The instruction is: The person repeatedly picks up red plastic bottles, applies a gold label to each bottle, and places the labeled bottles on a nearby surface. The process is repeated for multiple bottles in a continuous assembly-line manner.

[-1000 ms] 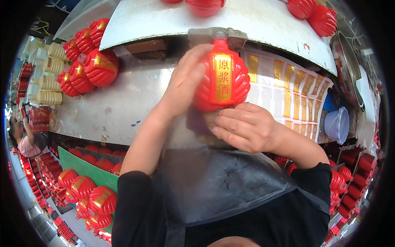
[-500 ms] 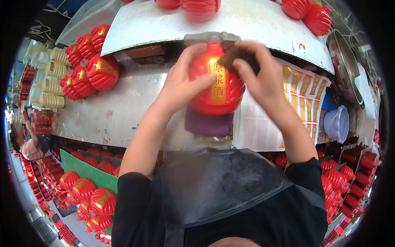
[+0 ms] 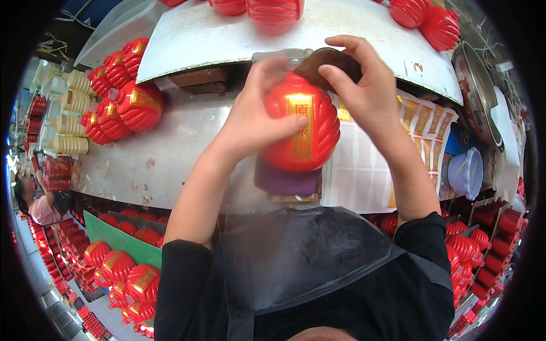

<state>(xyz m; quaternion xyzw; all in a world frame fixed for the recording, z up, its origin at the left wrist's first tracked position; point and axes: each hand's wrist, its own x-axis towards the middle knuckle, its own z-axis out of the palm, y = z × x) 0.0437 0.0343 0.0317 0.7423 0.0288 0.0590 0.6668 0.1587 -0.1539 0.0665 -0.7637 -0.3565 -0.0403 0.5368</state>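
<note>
A round, ribbed red plastic bottle (image 3: 325,136) with a gold label (image 3: 302,149) on its front lies before me, its neck pointing away. My left hand (image 3: 256,116) grips its left side, the thumb pressed on the label and the fingers blurred near the neck. Pinched between the thumb and fingers of my right hand (image 3: 369,91) is a thin dark brown flat piece (image 3: 331,63) with a rounded edge. It is raised over the bottle's upper right, by the neck. Under the bottle's near end shows a purple cloth (image 3: 287,181).
Sheets of gold labels (image 3: 418,122) lie right of the bottle, near a pale blue bucket (image 3: 465,172). More red bottles (image 3: 139,105) stand at left beside cream bottles (image 3: 71,122). A white board (image 3: 216,40) spans the far side. Another person (image 3: 42,207) is at far left.
The bottle has turned and shifted slightly toward me. My right hand has lifted up and away from the label with the dark flat piece; my left hand stays on the bottle.
</note>
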